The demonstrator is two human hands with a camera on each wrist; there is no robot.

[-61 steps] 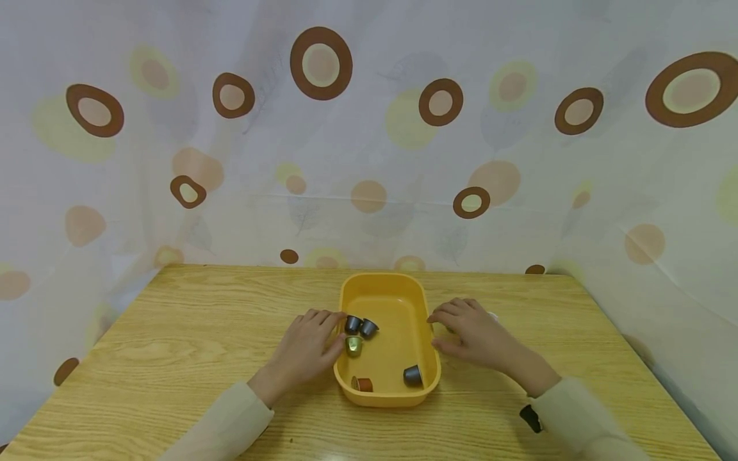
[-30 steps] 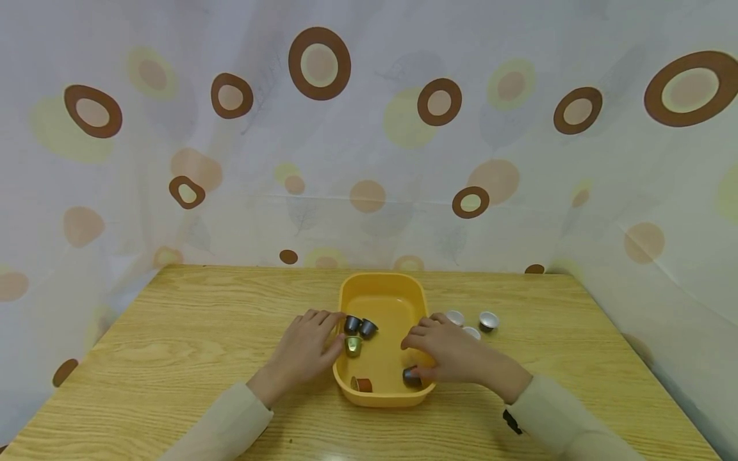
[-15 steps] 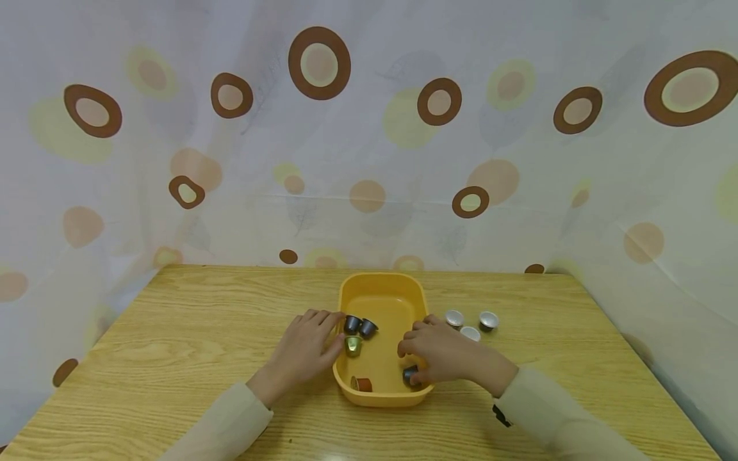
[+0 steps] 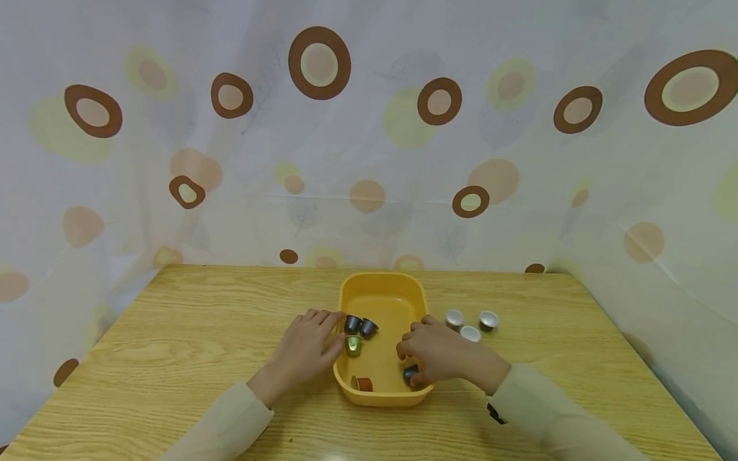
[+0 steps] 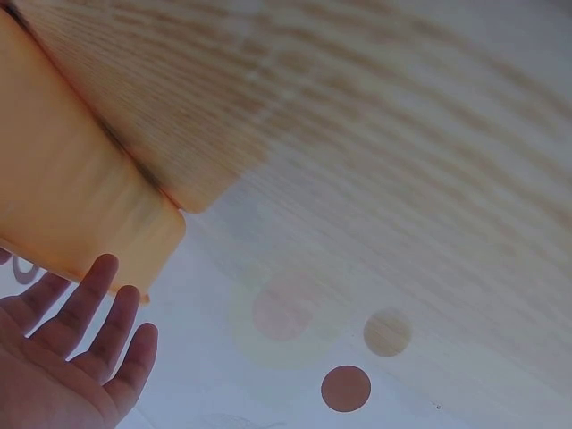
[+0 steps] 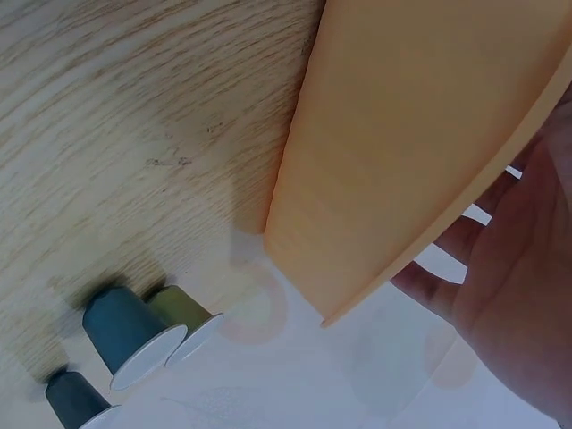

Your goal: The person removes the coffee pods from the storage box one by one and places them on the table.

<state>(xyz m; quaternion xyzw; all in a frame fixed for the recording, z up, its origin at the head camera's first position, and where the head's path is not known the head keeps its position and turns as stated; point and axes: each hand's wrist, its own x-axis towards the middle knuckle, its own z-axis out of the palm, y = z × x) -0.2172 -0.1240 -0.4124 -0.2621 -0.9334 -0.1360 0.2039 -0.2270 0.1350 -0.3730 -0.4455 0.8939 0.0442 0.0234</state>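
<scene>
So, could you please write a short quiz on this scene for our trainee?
1. True or false: the shiny gold, cup-shaped capsule is inside the oblong yellow plastic tray.
2. How many white-lidded, cup-shaped capsules are visible on the light brown wood-grain table?
3. Which is nearer the bare right hand: A, the orange-brown cylindrical capsule; B, the dark cup-shaped capsule at the tray's near right corner?

Key: 1 true; 2 three; 3 B.

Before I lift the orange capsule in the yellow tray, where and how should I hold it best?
I would pinch the orange capsule by its body, from above and slightly right: it appears to lie on its side, rimmed end facing left, close to the near wall of the yellow tray, so top and right look freer.
</scene>
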